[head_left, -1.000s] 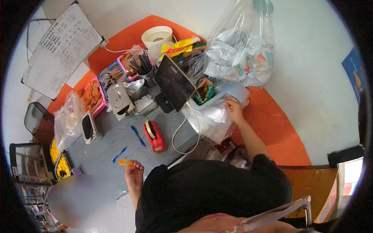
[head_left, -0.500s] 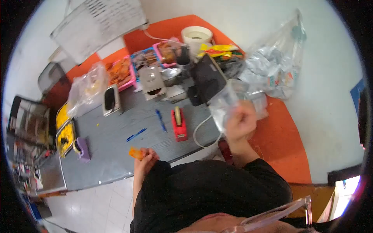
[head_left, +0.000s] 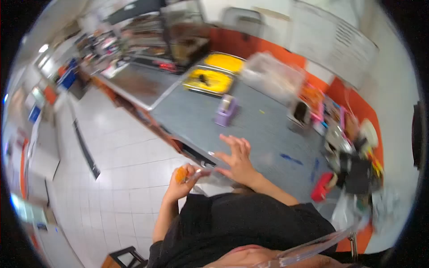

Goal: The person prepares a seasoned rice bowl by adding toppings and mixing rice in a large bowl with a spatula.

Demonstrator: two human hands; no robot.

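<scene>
My left hand (head_left: 178, 185) is closed around a small orange piece (head_left: 181, 174) at the front edge of the counter; blur hides what kind of thing it is. Something clear, like thin plastic film (head_left: 204, 172), stretches from these fingers toward my right hand (head_left: 239, 161). That hand is open over the counter edge, fingers spread. Beyond it stands a purple tape dispenser (head_left: 226, 110). To the right lie two blue pens, one (head_left: 291, 159) nearer my right wrist, and a red tape dispenser (head_left: 322, 187).
Metal trays of yellow food (head_left: 210, 81) sit at the back of the grey counter (head_left: 263, 129). A plastic-covered tub (head_left: 272, 76), a metal container (head_left: 299, 114) and a dark tablet-like device (head_left: 357, 176) stand farther right. White tiled floor (head_left: 129, 178) lies to the left.
The view has swung left along the counter. My right hand has come from the plastic bags at the right to beside my left hand, which keeps the orange piece.
</scene>
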